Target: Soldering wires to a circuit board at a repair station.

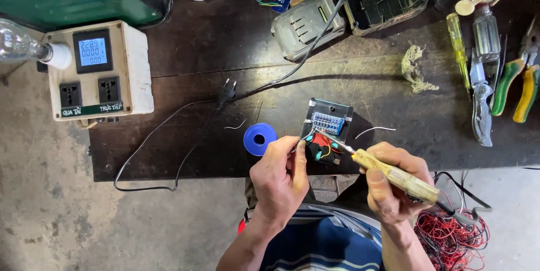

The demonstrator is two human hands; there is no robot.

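Light: even, soft daylight, moderately bright
Glare: faint sheen on the dark counter [360,74]
Shadows: short, soft
Focus: sharp centre, slightly softer corners

Dark, worn desk [185,52] crowded with repair gear

On it lie a beige socket box with meter [97,71], a blue solder spool [259,138], a small circuit module [327,127], two battery packs [308,23], a black plug [226,92], pliers [518,85] and a yellow screwdriver [458,43].

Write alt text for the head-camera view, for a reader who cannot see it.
A person's right hand holds a wooden-handled soldering iron to a small blue circuit board on a dark workbench, while the left hand feeds solder wire. A blue solder spool lies beside it.
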